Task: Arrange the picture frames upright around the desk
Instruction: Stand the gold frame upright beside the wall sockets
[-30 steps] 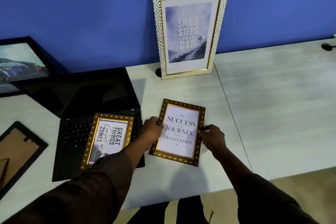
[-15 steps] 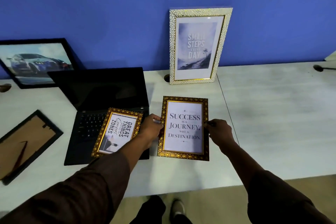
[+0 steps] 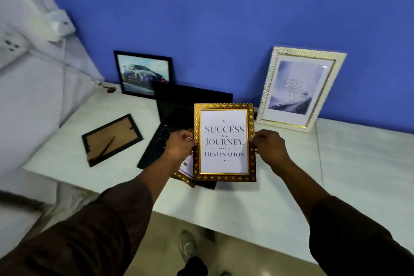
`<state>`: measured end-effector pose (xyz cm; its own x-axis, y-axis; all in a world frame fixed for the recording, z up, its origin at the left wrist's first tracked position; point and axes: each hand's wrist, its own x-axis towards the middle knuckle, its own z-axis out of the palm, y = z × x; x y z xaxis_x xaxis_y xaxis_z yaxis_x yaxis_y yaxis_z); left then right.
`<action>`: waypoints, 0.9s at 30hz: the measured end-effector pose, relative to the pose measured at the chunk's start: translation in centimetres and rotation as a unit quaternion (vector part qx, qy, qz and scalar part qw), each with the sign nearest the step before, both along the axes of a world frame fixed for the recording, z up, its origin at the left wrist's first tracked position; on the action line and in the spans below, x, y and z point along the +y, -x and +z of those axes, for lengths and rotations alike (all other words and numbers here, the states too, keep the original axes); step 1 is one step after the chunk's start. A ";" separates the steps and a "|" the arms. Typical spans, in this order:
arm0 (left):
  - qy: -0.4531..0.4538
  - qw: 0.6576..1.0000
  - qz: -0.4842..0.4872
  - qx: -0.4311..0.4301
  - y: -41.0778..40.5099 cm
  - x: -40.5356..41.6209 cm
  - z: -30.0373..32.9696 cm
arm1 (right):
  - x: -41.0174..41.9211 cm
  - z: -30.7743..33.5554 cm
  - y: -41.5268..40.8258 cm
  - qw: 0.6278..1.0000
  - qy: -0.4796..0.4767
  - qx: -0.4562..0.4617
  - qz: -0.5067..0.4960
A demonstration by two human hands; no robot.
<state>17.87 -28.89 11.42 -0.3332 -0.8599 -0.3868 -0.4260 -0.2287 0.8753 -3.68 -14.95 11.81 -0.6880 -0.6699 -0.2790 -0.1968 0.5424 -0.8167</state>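
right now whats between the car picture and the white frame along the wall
In the head view, the open laptop's dark screen stands between the car picture and the white frame; beyond it is bare blue wall.

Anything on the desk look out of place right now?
Yes. A black frame lies face down at the desk's left, backing board up. Another gold frame lies flat on the laptop, mostly hidden behind the lifted gold frame.

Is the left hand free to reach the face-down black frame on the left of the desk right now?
Probably not yet: the left hand grips the gold frame together with the right hand. The desk path to the face-down black frame looks clear otherwise.
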 end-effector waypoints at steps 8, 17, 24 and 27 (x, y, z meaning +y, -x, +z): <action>0.059 0.991 0.115 0.029 -9.8 -3.0 5.0 | -8.7 3.9 -7.1 0.992 0.061 0.010 0.114; 0.091 0.971 0.220 0.013 -23.5 -9.1 8.1 | -20.5 7.1 -19.2 0.970 0.101 0.039 0.216; 0.089 0.962 0.258 0.008 -32.5 -14.9 8.8 | -28.3 7.9 -28.3 0.960 0.106 0.052 0.255; 0.083 0.953 0.291 0.008 -35.9 -17.8 8.8 | -31.7 8.0 -32.0 0.956 0.107 0.062 0.266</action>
<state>53.78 -46.64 20.24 0.2131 -0.9499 -0.2287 -0.2554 -0.2800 0.9254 28.32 -46.61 19.82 -0.2536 -0.9667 -0.0341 -0.5010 0.1614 -0.8503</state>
